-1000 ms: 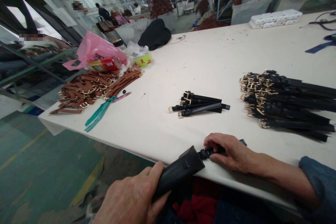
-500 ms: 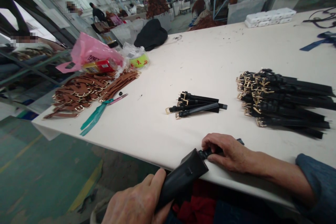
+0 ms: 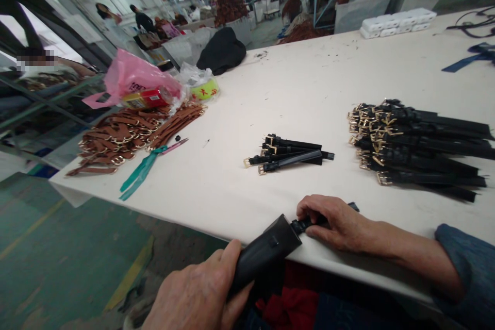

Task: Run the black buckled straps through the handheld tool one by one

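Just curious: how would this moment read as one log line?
left hand: grips black tool | right hand: pins black strap on table

black straps (image 3: 417, 149), brown straps (image 3: 127, 136), pink bag (image 3: 131, 75)

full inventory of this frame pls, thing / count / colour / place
black tool: one, black, table's near edge, in left hand
strap: one, black, under right hand
small strap pile: several, black, gold buckles, table centre
large strap pile: many, black, right
brown straps: many, left corner
ribbon: one, teal, by brown straps
pink bag: one, far left
white boxes: a row, far edge
table: one, white
left hand: grips tool
right hand: pinches strap
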### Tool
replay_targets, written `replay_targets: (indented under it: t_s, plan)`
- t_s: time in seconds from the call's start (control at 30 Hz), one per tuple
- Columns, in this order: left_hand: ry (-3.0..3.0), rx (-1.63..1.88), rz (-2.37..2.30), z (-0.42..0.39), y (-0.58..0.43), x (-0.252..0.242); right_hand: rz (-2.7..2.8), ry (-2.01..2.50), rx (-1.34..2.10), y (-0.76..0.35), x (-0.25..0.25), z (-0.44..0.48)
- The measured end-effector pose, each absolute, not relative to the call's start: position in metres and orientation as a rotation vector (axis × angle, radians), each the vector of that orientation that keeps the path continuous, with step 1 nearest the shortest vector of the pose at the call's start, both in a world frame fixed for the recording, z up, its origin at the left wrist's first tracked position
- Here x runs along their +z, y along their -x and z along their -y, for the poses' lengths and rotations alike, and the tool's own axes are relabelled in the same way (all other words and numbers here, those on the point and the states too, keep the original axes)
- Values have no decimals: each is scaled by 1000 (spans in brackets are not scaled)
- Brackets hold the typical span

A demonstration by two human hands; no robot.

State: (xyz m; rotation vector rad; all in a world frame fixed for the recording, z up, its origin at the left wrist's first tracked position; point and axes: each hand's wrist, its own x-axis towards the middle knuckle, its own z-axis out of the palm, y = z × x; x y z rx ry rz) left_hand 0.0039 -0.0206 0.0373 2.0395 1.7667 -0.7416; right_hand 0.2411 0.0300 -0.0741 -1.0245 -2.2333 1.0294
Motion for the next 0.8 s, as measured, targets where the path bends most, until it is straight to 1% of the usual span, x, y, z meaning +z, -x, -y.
replay_targets:
  t_s: [0.13, 0.23, 0.53, 0.8]
  plan:
    - [-2137, -587, -1739, 15, -15, 33, 2216, 1011, 1022, -241, -73, -31]
    - [-2142, -536, -1750, 14, -15, 30, 2185, 996, 1055, -241, -73, -31]
    - [-2052, -616, -1769, 21, 10, 38, 2279, 959, 1040, -256, -64, -37]
    - [-2157, -687, -1754, 12, -6, 45, 2330, 1028, 1063, -259, -70, -39]
